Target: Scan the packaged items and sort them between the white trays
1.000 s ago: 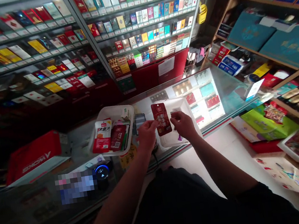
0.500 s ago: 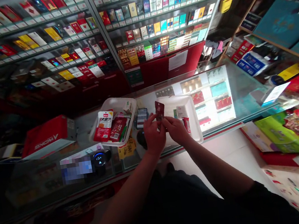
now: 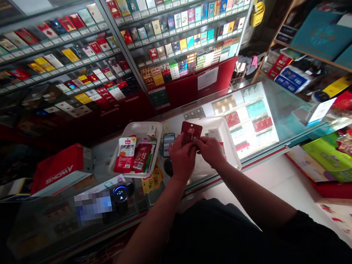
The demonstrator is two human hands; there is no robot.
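Note:
Between my two hands is a dark red snack packet (image 3: 191, 130), its printed face toward me and a hang hole at its top. My left hand (image 3: 182, 155) is closed on its left side, and my right hand (image 3: 210, 151) pinches its lower right edge. Beneath them on the glass counter lies a white foam tray (image 3: 233, 158), with a small pale packet and a red one in it. Left of my hands, a white basket (image 3: 158, 128) holds several packets, among them a red and white packet (image 3: 125, 155) and a dark red one.
A phone (image 3: 168, 143) lies between the basket and the tray. Left on the glass counter (image 3: 255, 155) are a red shoe-type box (image 3: 62, 169) and a round black device with a lit ring (image 3: 121, 194). Shelves of cigarette packs (image 3: 179, 21) rise behind. Cartons (image 3: 341, 155) stand at right.
The dark red packet has turned from nearly edge-on upright to a wider, tilted face. Both hands stay on it. The whole view has shifted slightly, showing more of the upper shelves.

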